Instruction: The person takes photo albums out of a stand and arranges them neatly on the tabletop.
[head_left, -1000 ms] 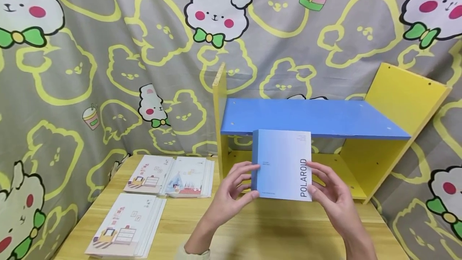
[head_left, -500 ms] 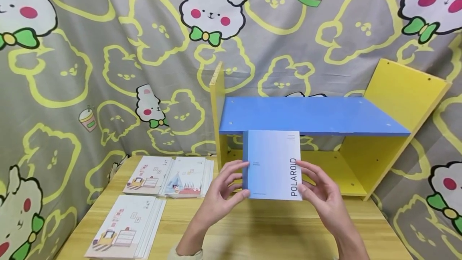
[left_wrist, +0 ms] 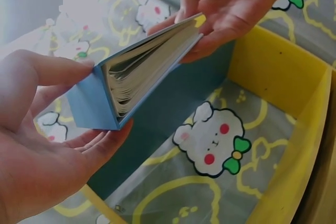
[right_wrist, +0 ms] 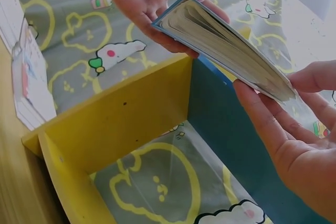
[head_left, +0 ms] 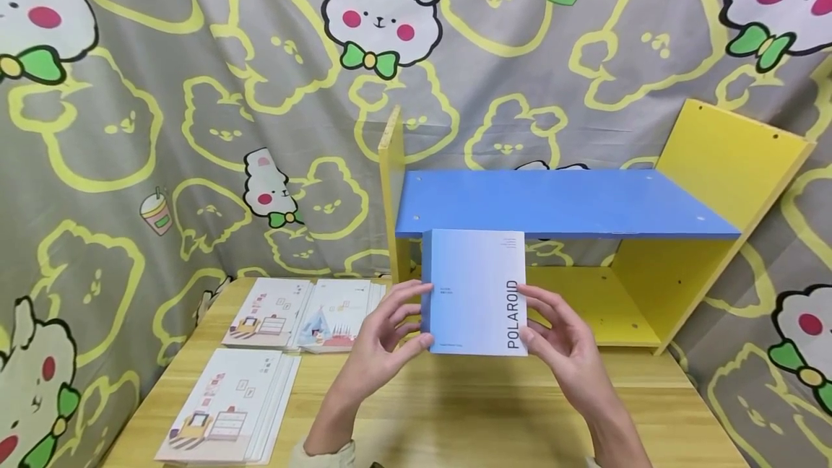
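A blue-and-white photo album [head_left: 477, 291] marked POLAROID is held up in front of the shelf, its cover facing me. My left hand [head_left: 390, 341] grips the thick blue spine edge between thumb and fingers. The opposite, opening edge is pinched by my right hand [head_left: 562, 345]. In the left wrist view the album [left_wrist: 86, 98] shows its spine and a stack of pages at the end. The right wrist view shows the same pages [right_wrist: 210, 32] slightly fanned between the covers, with a hand at either edge.
Behind the album stands a yellow shelf unit [head_left: 715, 165] with a blue board [head_left: 559, 201]. White illustrated albums [head_left: 221, 403] lie in piles on the left of the wooden table [head_left: 364, 417]. A patterned curtain [head_left: 195, 128] hangs behind and on both sides.
Both hands and the album have shifted to the left in the head view, the album staying upright between them. The camera view has shifted slightly too.
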`<state>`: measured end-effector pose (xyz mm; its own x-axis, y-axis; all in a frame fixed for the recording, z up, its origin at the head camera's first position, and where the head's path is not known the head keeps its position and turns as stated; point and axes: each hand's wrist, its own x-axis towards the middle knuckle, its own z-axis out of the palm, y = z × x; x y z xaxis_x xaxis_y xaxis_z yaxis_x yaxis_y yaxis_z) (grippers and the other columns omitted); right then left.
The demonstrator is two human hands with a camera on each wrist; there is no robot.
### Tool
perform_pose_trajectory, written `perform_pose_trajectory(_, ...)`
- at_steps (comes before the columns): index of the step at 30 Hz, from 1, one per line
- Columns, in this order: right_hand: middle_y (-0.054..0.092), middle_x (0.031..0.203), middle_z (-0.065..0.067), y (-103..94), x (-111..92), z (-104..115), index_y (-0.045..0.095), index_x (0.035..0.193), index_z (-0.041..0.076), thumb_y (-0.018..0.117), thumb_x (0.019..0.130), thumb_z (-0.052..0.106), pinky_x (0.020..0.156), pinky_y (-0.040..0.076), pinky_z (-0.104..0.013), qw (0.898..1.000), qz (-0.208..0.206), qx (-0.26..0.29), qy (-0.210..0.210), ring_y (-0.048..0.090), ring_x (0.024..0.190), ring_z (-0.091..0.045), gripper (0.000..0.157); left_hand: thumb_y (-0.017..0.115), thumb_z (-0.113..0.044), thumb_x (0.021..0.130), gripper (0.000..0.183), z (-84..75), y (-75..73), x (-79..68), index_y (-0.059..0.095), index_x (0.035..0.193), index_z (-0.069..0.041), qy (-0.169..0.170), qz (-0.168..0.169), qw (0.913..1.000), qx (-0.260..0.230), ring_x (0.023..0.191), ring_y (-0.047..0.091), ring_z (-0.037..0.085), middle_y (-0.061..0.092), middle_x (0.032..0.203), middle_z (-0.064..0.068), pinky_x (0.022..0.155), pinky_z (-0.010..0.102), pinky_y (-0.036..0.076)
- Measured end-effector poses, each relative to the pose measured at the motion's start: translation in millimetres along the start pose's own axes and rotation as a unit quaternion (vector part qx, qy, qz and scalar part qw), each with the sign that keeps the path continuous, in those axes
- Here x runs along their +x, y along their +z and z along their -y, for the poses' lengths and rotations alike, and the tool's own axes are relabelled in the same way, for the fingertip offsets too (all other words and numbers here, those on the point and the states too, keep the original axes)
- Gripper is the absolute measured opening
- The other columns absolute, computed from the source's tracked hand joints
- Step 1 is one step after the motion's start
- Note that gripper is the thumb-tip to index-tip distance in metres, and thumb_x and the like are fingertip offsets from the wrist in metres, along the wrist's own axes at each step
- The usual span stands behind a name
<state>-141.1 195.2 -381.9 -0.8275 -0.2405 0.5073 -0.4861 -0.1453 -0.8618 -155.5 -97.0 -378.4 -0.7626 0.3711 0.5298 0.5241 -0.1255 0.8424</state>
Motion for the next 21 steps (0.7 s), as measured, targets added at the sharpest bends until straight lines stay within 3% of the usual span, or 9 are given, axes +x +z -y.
perform_pose_trajectory(4,0.056,0.145,-0.013,4.6,4,1,0.043,0.15,-0.002,0.052,0.1,-0.013,0.085,0.062,-0.04,1.0,-0.001,0.0,-0.001,0.066,0.119,-0.029,0.052,0.068,0.005,0.095,0.059,-1.8,-5.6,-0.9,0.05,0.149,-0.008,0.008,-0.002,1.0,-0.002,0.121,0.056,0.034,0.036,0.156,0.017,0.098,0.041,0.055)
perform_pose_trajectory(10,0.057,0.143,-0.013,12.5,11,2,0.045,0.149,-0.001,0.054,0.1,-0.012,0.079,0.063,-0.04,1.0,0.0,0.004,-0.002,0.067,0.117,-0.03,0.051,0.068,0.006,0.094,0.059,-5.5,-14.1,-2.5,0.05,0.149,-0.008,0.007,-0.008,0.9999,0.001,0.121,0.056,0.034,0.037,0.156,0.013,0.099,0.039,0.054)
perform_pose_trajectory(21,0.054,0.145,-0.018,21.6,21,-4,0.046,0.148,0.001,0.057,0.1,-0.008,0.089,0.06,-0.043,1.0,0.011,0.004,-0.001,0.066,0.119,-0.03,0.051,0.066,0.01,0.094,0.058,-5.7,-27.0,-6.0,0.049,0.148,-0.004,0.014,-0.017,0.9997,0.007,0.122,0.056,0.03,0.032,0.158,0.023,0.101,0.038,0.054)
